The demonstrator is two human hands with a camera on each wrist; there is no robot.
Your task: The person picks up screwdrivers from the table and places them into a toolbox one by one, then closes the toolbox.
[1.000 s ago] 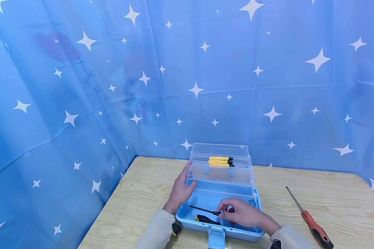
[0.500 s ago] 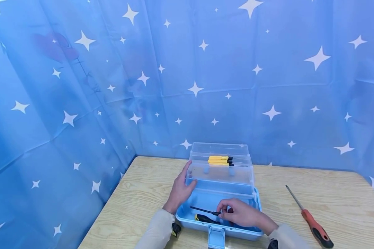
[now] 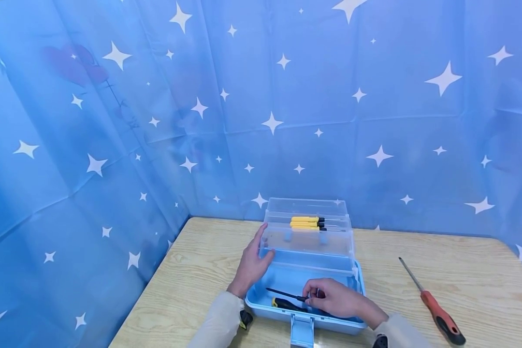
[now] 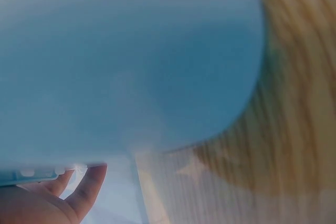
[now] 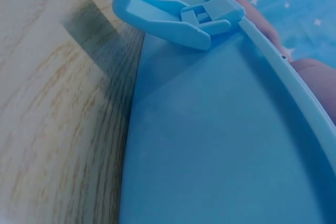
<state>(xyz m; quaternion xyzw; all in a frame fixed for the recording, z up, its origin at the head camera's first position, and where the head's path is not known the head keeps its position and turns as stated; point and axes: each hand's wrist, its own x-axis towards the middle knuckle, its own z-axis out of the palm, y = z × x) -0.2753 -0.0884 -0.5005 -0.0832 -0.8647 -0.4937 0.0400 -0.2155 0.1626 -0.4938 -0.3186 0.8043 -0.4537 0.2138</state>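
A light-blue toolbox [image 3: 282, 316] stands open on the table, its clear trays [image 3: 304, 244] folded up at the back. My left hand [image 3: 251, 265] rests against the left side of the trays with its fingers extended. In the left wrist view, those fingers [image 4: 89, 187] reach up at the box's edge. Inside the box, my right hand [image 3: 337, 297] pinches a screwdriver with a black shaft [image 3: 283, 293], its far end hidden by the hand. Just in front of that shaft lies a black-and-yellow handle [image 3: 287, 304]. The right wrist view shows mostly the box's front wall [image 5: 210, 129].
Several small yellow-handled screwdrivers [image 3: 305, 223] lie in an upper tray. A large screwdriver with a red-and-black handle [image 3: 437, 311] lies on the wooden table [image 3: 461, 270] to the right. The box's latch [image 3: 302, 331] hangs down in front. A starry blue curtain [image 3: 330, 106] stands behind.
The black shaft's tip has shifted very slightly to the right, with my right hand still gripping that screwdriver. My left hand keeps its place at the trays.
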